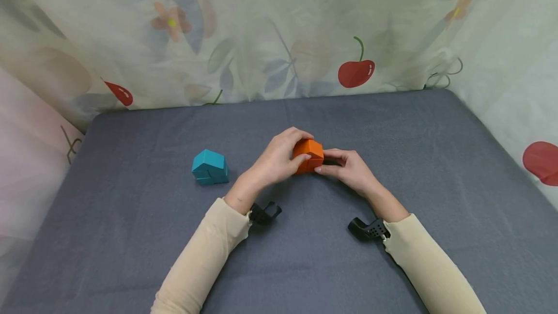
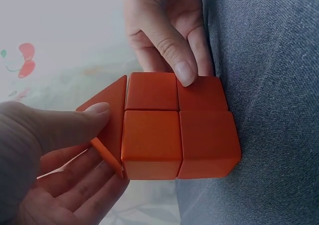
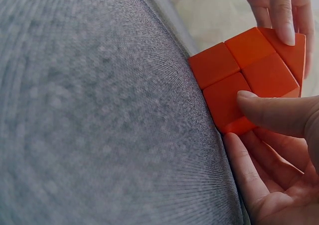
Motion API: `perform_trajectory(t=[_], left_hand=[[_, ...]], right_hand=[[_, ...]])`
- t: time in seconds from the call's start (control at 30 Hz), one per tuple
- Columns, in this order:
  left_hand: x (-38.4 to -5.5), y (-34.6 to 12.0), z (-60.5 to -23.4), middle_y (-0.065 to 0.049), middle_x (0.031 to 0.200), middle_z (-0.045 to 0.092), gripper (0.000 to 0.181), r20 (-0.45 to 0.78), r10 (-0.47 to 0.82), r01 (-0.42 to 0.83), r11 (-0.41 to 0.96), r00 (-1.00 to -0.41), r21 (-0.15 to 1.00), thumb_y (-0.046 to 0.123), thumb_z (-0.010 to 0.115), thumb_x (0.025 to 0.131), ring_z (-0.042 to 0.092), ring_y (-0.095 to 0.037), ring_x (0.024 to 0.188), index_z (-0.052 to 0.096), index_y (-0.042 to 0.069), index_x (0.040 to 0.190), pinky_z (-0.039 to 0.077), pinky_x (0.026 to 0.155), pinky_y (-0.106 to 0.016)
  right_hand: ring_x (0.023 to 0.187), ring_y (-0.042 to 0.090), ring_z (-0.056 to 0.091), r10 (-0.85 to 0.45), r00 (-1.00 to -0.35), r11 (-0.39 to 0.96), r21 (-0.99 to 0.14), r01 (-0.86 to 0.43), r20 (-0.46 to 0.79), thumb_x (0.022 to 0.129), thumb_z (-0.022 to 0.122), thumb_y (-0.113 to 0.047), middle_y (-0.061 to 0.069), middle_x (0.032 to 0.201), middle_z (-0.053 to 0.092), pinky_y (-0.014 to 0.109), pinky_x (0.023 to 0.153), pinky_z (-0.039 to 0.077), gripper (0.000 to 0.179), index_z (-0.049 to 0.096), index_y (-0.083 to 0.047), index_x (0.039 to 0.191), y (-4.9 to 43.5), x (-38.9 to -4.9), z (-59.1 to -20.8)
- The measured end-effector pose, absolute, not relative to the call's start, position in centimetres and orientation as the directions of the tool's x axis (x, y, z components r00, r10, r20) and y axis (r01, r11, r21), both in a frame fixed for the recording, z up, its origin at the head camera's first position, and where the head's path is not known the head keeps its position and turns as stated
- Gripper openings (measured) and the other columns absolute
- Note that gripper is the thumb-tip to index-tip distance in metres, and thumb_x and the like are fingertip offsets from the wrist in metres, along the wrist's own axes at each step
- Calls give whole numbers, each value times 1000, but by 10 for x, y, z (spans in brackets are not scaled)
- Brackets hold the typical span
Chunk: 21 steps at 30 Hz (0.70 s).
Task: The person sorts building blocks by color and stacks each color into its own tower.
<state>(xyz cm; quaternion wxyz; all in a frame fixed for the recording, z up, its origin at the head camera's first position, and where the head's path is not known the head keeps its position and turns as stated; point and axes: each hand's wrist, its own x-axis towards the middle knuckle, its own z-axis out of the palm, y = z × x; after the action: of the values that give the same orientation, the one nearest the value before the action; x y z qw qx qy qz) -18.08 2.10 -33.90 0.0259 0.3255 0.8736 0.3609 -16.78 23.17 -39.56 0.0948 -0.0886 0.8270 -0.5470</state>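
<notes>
In the left wrist view, several orange cubes [image 2: 152, 138] stand two wide and two high, with an orange triangular block [image 2: 114, 118] on top, like a small house. My left hand [image 1: 279, 156] grips the triangular block, thumb on its near face and fingers behind. On the other side, my right hand [image 1: 350, 171] holds a bottom cube [image 3: 224, 100], its thumb across the near face and its fingers at the side. Thin seams show between the pieces.
To the left on the grey cloth-covered table [image 1: 131, 207] stands a teal block house [image 1: 210, 167] of similar shape. A patterned curtain [image 1: 261, 38] hangs along the back edge and both sides. Each wrist carries a black camera mount [image 1: 368, 229].
</notes>
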Motion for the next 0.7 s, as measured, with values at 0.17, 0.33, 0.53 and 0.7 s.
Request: perform_trajectory(t=[0.17,0.33,0.53,0.7], left_hand=[[-182,20,-340,-11,123,58,37,191,598,560,524,-778,642,12,63,93,57,-23,108,57,4,129,47,96,-32],[-183,19,-341,-11,124,58,38,190,599,560,525,-778,641,13,63,93,57,-23,109,56,4,130,47,96,-33],[-182,19,-342,-10,126,57,42,159,597,538,535,-786,651,13,64,92,56,-23,109,54,5,132,47,95,-34],[-180,16,-341,-10,129,54,48,135,575,508,558,-807,656,22,65,92,54,-23,112,51,6,135,46,97,-34]], right_hand=[[114,24,59,-254,-966,381,-923,-45,-58,85,74,-13,13,127,62,18,85,50,42,64,-5,124,231,-170,-396],[115,25,59,-256,-965,377,-925,-42,-60,84,74,-12,14,128,62,18,84,50,43,64,-4,125,230,-171,-397],[114,25,59,-253,-965,371,-928,-29,-71,85,73,-10,16,128,61,18,83,51,43,62,-2,126,230,-170,-396],[113,29,60,-251,-963,356,-934,3,-99,85,72,-10,18,130,59,22,84,52,46,59,0,129,230,-168,-395]])
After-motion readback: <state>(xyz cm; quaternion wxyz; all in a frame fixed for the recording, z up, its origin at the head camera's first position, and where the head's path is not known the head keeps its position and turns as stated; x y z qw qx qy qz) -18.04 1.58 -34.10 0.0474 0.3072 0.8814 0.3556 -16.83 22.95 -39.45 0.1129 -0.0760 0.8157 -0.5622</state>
